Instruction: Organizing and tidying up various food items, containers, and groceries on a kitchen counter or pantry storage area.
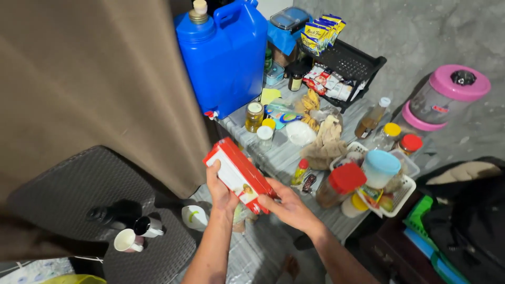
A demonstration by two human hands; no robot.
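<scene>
I'm seeing both hands holding a red and white box (pixel 239 174) above the cluttered surface (pixel 284 155). Left hand (pixel 221 192) fingers are clamping its lower edge; right hand (pixel 286 208) fingers are gripping its near end. Blue water jug (pixel 223 55) is standing behind.

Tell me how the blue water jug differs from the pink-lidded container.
The blue jug is opaque, flat-sided and rectangular; the pink-lidded container is round with a see-through body. The jug has a carry handle, a small top cap and a tap low down; the container has one wide pink lid and a pink base. The jug stands at the table's back beside the curtain; the container sits off to the side against the grey wall. Both are upright and closed.
</scene>
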